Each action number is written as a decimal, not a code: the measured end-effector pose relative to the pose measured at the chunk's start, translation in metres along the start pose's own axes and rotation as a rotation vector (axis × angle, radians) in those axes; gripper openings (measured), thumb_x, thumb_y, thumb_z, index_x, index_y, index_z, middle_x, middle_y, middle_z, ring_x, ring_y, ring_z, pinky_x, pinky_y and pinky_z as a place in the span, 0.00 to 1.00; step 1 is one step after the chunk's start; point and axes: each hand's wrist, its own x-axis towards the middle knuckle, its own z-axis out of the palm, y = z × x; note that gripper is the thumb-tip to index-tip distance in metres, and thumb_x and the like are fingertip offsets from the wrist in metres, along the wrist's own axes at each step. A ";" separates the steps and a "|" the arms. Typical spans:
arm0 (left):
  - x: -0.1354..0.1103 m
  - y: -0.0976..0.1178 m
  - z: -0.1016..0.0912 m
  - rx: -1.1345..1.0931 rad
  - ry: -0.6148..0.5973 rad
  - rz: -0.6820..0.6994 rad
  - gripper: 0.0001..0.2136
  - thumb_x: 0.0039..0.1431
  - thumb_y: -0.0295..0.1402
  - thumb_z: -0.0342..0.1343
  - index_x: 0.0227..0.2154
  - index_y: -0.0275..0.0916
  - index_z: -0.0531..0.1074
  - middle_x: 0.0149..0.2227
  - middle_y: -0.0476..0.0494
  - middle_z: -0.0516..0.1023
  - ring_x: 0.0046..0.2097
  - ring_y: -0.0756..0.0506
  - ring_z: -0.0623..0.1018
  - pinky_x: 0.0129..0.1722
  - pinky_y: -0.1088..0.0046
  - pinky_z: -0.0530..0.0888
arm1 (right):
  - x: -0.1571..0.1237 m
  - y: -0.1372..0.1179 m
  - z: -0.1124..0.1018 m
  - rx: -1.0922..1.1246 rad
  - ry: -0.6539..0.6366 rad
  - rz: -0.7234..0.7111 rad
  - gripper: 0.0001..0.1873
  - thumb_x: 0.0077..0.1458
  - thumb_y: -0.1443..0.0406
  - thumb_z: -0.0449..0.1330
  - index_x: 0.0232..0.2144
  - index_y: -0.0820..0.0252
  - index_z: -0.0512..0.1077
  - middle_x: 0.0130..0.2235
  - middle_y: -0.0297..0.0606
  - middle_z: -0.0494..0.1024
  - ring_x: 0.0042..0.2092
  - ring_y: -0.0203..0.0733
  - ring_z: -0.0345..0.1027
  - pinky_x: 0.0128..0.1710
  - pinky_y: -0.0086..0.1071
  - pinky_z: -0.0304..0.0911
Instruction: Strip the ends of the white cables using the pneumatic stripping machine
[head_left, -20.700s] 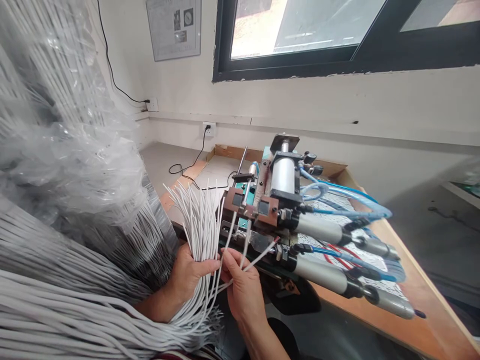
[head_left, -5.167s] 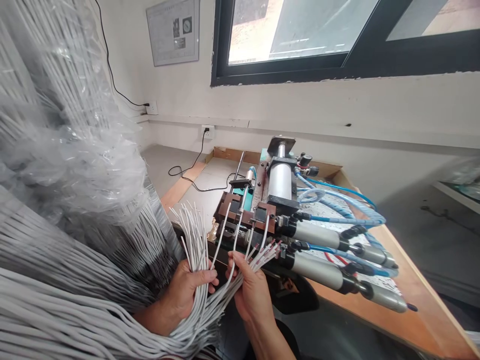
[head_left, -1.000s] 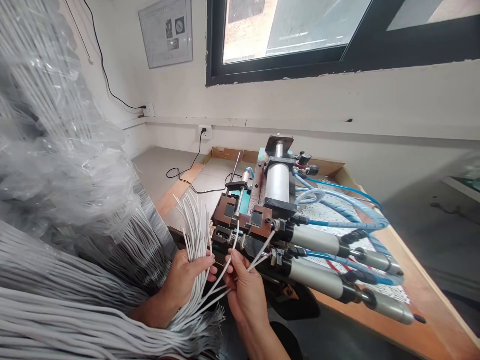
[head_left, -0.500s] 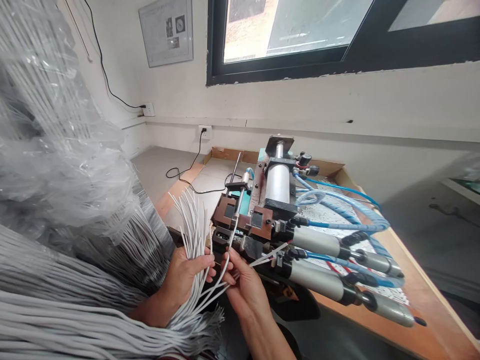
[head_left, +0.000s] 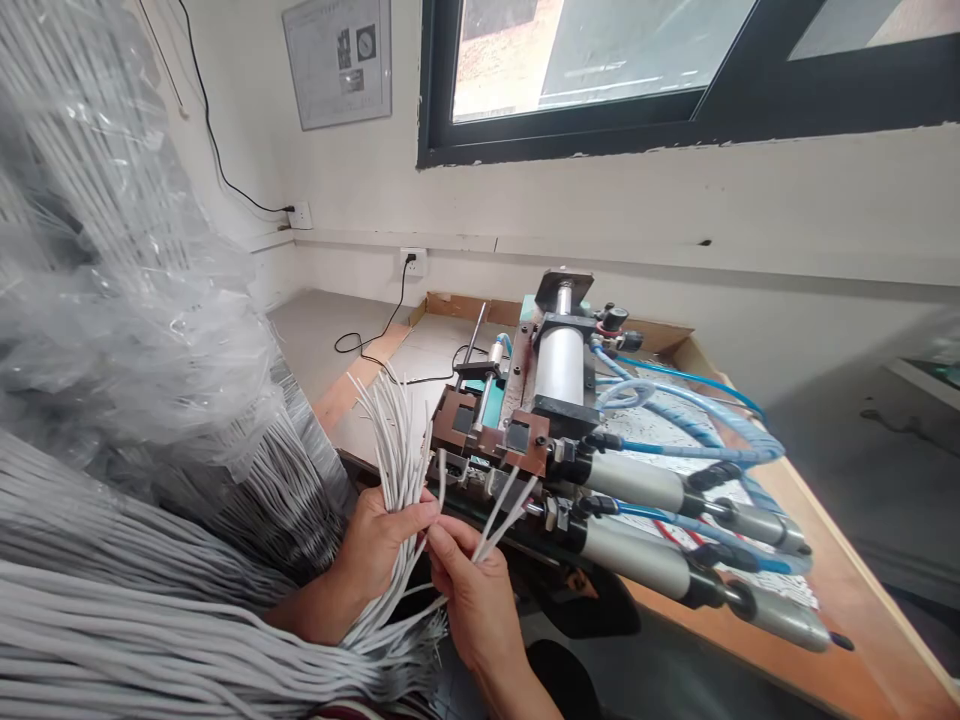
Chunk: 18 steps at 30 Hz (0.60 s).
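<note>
My left hand (head_left: 382, 545) is closed round a bundle of thin grey cables (head_left: 391, 430), whose ends fan upward. One cable (head_left: 442, 480) stands apart from the bundle, by my left thumb. Close beside it, my right hand (head_left: 469, 570) is closed, thumb against fingers, on a few cables (head_left: 504, 515) that stick out to the right. The fingertips of both hands meet or nearly meet. Just beyond them sits a pneumatic machine (head_left: 491, 440) with brown metal blocks and a silver cylinder (head_left: 560, 365).
Long grey cables (head_left: 150, 640) lie in a heap at the lower left, with plastic-wrapped bundles (head_left: 127, 330) above. Grey cylinders (head_left: 637, 550) and blue air hoses (head_left: 690, 450) extend right over the wooden bench (head_left: 847, 600). A black power cord (head_left: 403, 290) runs to the wall socket.
My right hand has moved left and down, away from the machine's front, drawing its cable back towards my left hand. The cables in my right hand now point more upward.
</note>
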 end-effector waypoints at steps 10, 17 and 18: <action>0.004 0.006 0.000 0.002 0.067 -0.097 0.12 0.40 0.35 0.61 0.27 0.31 0.73 0.17 0.49 0.71 0.19 0.52 0.70 0.20 0.76 0.69 | 0.012 -0.016 0.003 0.278 0.293 -0.001 0.13 0.30 0.64 0.70 0.21 0.64 0.72 0.19 0.28 0.66 0.18 0.25 0.52 0.14 0.19 0.46; 0.006 0.005 -0.002 -0.020 0.075 -0.052 0.11 0.40 0.34 0.61 0.26 0.33 0.72 0.18 0.49 0.73 0.21 0.50 0.73 0.22 0.75 0.70 | 0.022 -0.017 0.003 0.401 0.196 0.116 0.13 0.29 0.66 0.69 0.18 0.65 0.69 0.18 0.28 0.66 0.16 0.22 0.48 0.11 0.16 0.41; 0.006 0.005 -0.002 -0.024 0.074 -0.050 0.10 0.40 0.34 0.61 0.25 0.33 0.72 0.18 0.49 0.73 0.21 0.50 0.73 0.22 0.75 0.70 | 0.024 -0.018 0.003 0.424 0.187 0.136 0.13 0.29 0.66 0.70 0.18 0.65 0.69 0.18 0.28 0.66 0.16 0.21 0.48 0.10 0.16 0.40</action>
